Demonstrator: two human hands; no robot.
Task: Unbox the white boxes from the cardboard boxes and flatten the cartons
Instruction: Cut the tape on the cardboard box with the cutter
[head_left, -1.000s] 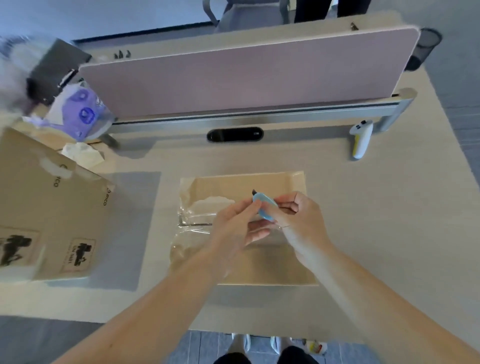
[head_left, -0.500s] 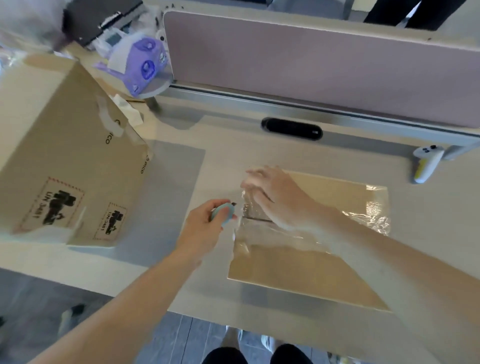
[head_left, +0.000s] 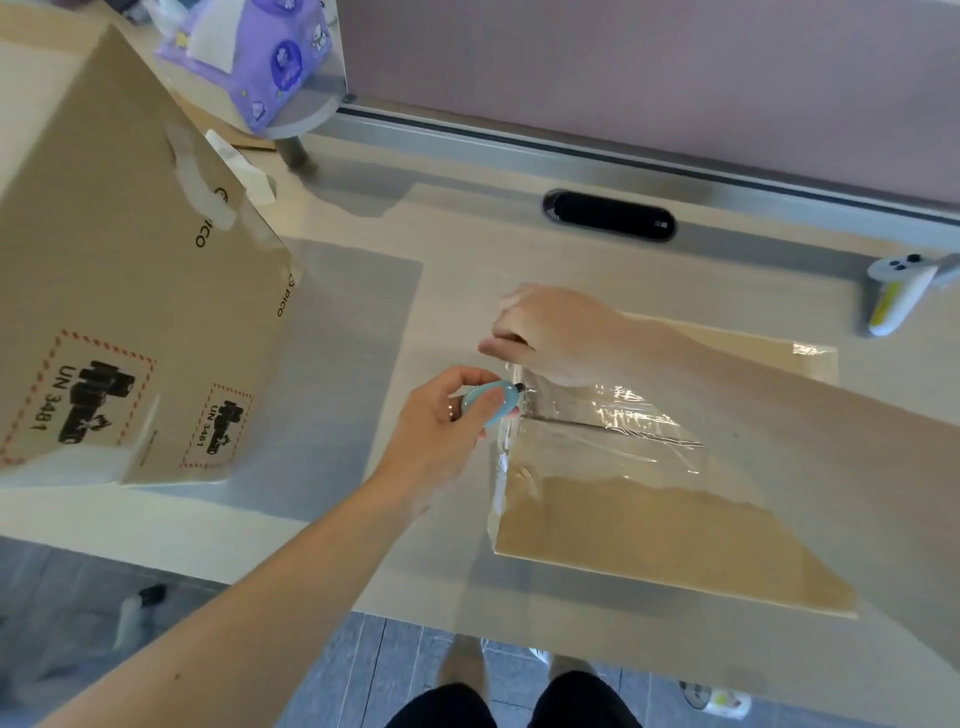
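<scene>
Head view: left hand (head_left: 441, 421) fingers pinch a blue cutter (head_left: 491, 399) at the taped carton (head_left: 649, 499) edge; its blade is hidden. Right hand (head_left: 556, 332) fingers curl onto the carton, tips hidden.

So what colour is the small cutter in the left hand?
Light blue cutter, gripped in the left hand; the head view shows it.

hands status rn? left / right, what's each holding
Left hand: closed around the small blue cutter, tip at the taped seam of the flat cardboard box.
Right hand: pressing down on that box's left end, holding nothing; fingers curled.
</scene>
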